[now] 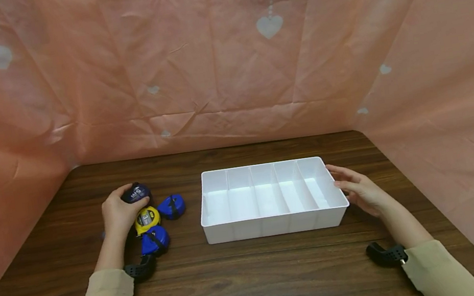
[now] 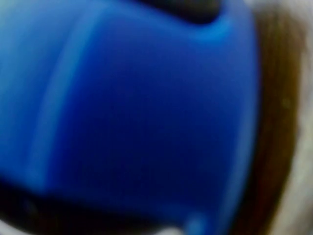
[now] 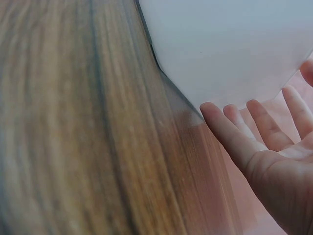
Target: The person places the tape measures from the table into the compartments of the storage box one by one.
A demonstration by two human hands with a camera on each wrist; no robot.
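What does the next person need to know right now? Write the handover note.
Left hand: grips the dark blue tape measure at the far end of the pile.
Right hand: open, fingers against the right wall of the white divided tray.
On the table, left of the tray: yellow tape measure and two blue tape measures.
Done: nothing in the tray; all five compartments are bare.
Left: all four tape measures.

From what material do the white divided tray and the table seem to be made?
The white divided tray looks like moulded plastic, smooth with a slight sheen: thin even walls and dividers, rounded corners. The table looks like dark wood or a wood-look laminate: streaky grain lines, smooth, faintly glossy surface. Which of the two is unclear.
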